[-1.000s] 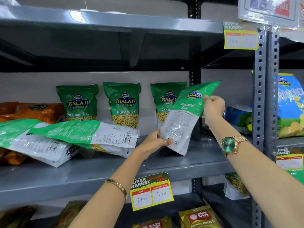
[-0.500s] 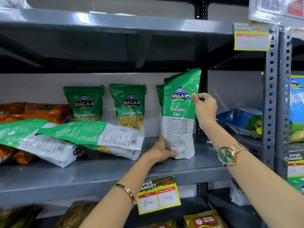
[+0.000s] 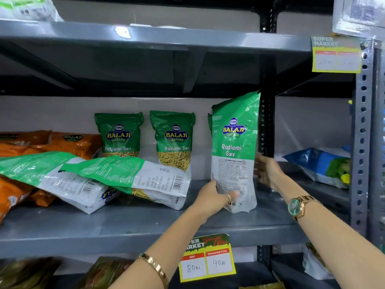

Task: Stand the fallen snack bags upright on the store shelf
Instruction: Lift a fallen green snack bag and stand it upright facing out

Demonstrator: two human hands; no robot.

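The green Ratlami Sev bag (image 3: 234, 151) stands up on the gray shelf (image 3: 145, 232). The left hand (image 3: 214, 195) grips its bottom corner. The right hand (image 3: 267, 170) is spread wide beside it, blurry. Two more green bags (image 3: 116, 176) lie flat.

Glossy plastic snack bags (image 3: 234, 151), matt grey painted metal shelf (image 3: 125, 228), paper price tag (image 3: 207, 260)

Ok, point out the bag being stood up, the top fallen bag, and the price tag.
standing green bag (image 3: 234, 142): head view, green front panel.
top fallen bag (image 3: 125, 174): head view, back panel.
price tag (image 3: 207, 261): head view, white price boxes.
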